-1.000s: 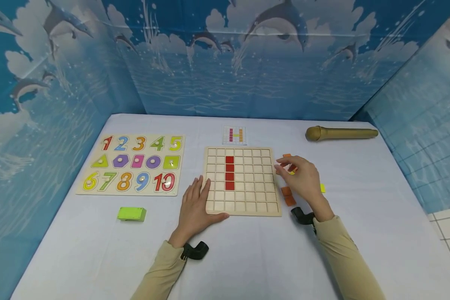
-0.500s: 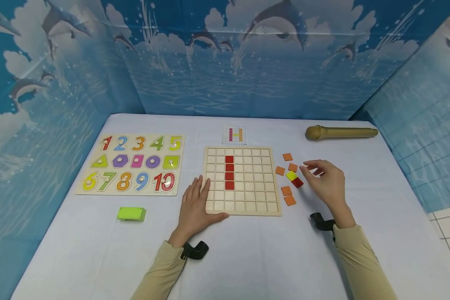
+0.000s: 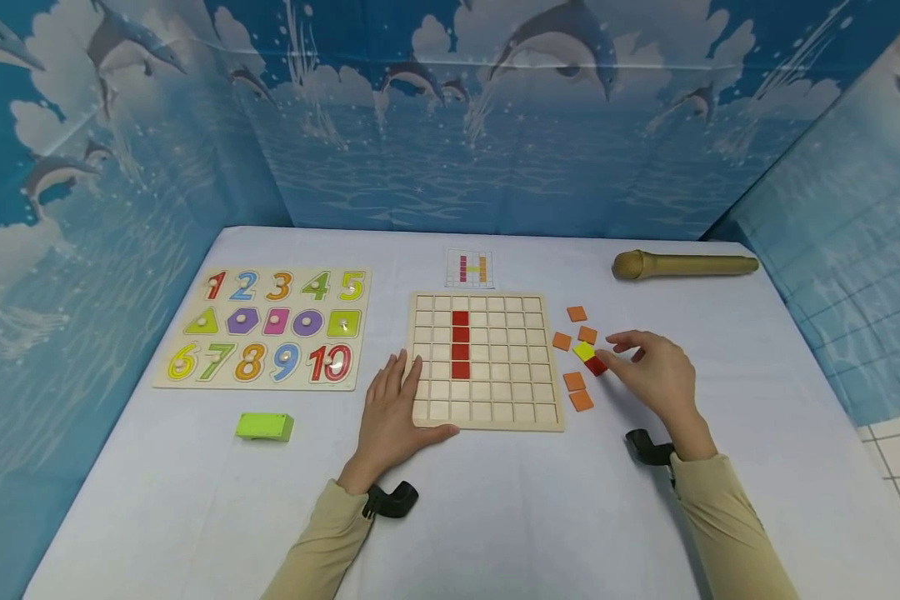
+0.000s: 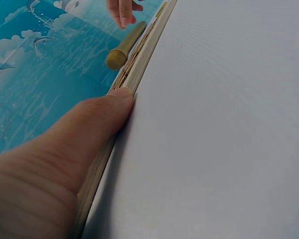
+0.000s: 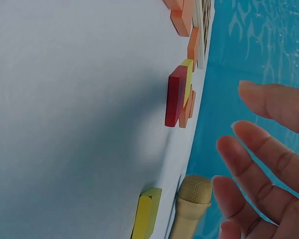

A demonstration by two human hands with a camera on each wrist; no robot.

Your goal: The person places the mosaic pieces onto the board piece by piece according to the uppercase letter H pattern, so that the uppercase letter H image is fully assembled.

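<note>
A wooden grid board [image 3: 506, 396] lies on the table with a column of several red tiles [image 3: 461, 335] in its cells. My left hand [image 3: 390, 417] rests at its lower left corner with spread fingers, and the thumb [image 4: 107, 112] lies against the front edge. To the right of the board, my right hand [image 3: 656, 375] hovers with thumb and fingers apart, holding nothing. Its fingertips are beside a loose red tile [image 5: 174, 97], which touches a yellow tile [image 3: 583, 351]. Several orange tiles [image 3: 581, 401] lie around these. Another yellow tile [image 5: 147, 214] is hidden under my right hand in the head view.
A small pattern card [image 3: 468, 269] lies behind the board. At left are a number-and-shape puzzle board [image 3: 255, 385] and a green block [image 3: 264, 427]. A gold microphone [image 3: 682, 265] lies at the back right, before a dolphin-print curtain [image 3: 450, 183].
My right hand has drawn back rightward from over the loose tiles, uncovering them, then edged down and slightly left beside the red tile. My left hand has stayed in place.
</note>
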